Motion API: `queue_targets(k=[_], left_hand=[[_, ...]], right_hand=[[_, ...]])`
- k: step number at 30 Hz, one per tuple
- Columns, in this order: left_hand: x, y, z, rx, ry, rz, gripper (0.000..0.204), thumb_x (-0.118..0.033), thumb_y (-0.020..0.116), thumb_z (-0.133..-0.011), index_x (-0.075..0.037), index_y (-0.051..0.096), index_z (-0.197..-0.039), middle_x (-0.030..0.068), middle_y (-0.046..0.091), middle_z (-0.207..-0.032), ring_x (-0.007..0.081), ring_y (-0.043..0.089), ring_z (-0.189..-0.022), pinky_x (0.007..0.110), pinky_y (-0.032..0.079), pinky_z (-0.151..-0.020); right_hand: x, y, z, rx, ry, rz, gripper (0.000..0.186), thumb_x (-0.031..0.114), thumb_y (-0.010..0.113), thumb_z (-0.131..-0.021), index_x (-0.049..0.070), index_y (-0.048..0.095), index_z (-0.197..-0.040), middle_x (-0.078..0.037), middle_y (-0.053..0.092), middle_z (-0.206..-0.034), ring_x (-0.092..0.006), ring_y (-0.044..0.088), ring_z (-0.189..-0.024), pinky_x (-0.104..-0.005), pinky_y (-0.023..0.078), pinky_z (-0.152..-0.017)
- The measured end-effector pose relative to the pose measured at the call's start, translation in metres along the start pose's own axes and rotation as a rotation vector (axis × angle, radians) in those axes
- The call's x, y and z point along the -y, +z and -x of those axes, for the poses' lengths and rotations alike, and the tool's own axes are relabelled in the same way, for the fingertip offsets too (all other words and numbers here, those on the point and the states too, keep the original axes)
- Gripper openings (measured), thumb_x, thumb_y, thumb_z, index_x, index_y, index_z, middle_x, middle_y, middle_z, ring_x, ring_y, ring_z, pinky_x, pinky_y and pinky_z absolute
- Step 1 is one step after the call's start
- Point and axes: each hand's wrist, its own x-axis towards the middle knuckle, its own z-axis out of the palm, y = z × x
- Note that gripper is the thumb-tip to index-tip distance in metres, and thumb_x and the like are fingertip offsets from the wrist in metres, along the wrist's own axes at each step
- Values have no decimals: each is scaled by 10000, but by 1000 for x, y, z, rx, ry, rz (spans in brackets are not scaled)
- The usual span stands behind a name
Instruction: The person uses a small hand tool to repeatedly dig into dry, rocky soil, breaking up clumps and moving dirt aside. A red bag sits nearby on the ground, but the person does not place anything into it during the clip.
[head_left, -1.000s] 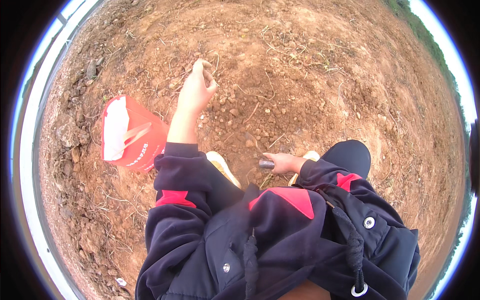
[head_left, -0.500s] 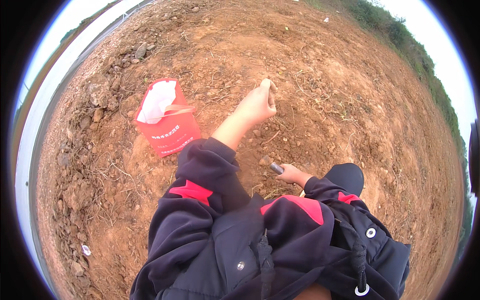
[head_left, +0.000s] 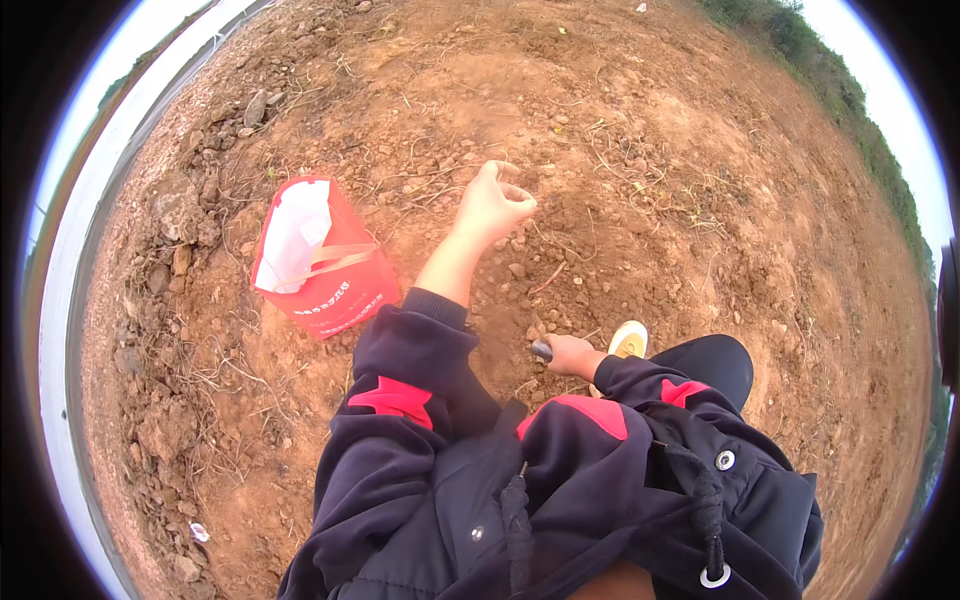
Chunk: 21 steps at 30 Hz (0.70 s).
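Note:
My left hand (head_left: 494,205) hovers over the loose brown soil (head_left: 560,225), to the right of a red bag. Its fingers are curled round toward the thumb, and anything small between the tips is too fine to make out. My right hand (head_left: 574,356) is closed round a short grey metal-looking rod (head_left: 542,350), low over the soil in front of me. Only the rod's rounded end shows; the rest is hidden by the hand and sleeve. The red bag (head_left: 345,290) stands on the ground at the left, with a pale handle strap and white material inside its top.
Clods, stones (head_left: 256,108) and dry roots (head_left: 650,175) litter the ground. My yellowish shoe (head_left: 629,340) shows beyond the right sleeve, beside my dark-clad knee (head_left: 715,365). A pale road (head_left: 62,400) runs along the left, and green shrubs (head_left: 810,80) line the far right.
My left hand has shifted left and slightly down, and its fingers have turned to the right. The view has shifted a little, and more of the yellowish shoe shows. The right hand keeps its grip.

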Motion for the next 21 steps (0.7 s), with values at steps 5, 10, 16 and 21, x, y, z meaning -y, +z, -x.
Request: queue_targets(k=[5,10,16,21], left_hand=[[28,-15,-33,-98,50,3,610,-104,791,-787,32,437,-1265,107,718,-909,111,663,-826,253,507,-688],[61,-52,-50,-266,-109,-13,595,-117,751,-800,40,422,-1270,51,659,-850,99,603,-723,231,487,-658],[49,-75,-58,-302,45,195,528,-77,661,-848,39,424,-1306,140,671,-1121,155,640,-899,268,519,-773],[17,-71,-52,-359,65,482,435,50,548,-843,-20,454,-1263,63,615,-1022,143,601,-846,267,515,-689]], right_hand=[[3,-11,-34,7,-46,-68,363,252,654,-762,37,655,-1054,-196,685,-1046,-343,656,-998,-423,519,-837],[-16,-80,-67,93,93,-297,363,275,701,-749,-13,675,-969,-187,697,-837,-294,690,-774,-399,537,-683],[0,-218,-75,-364,-106,-761,267,229,675,-818,26,635,-987,-36,605,-686,-119,559,-568,-324,496,-566],[44,-276,-88,-1377,-721,-543,650,24,659,-836,-26,392,-1426,-148,617,-1222,-159,593,-987,-275,474,-870]])
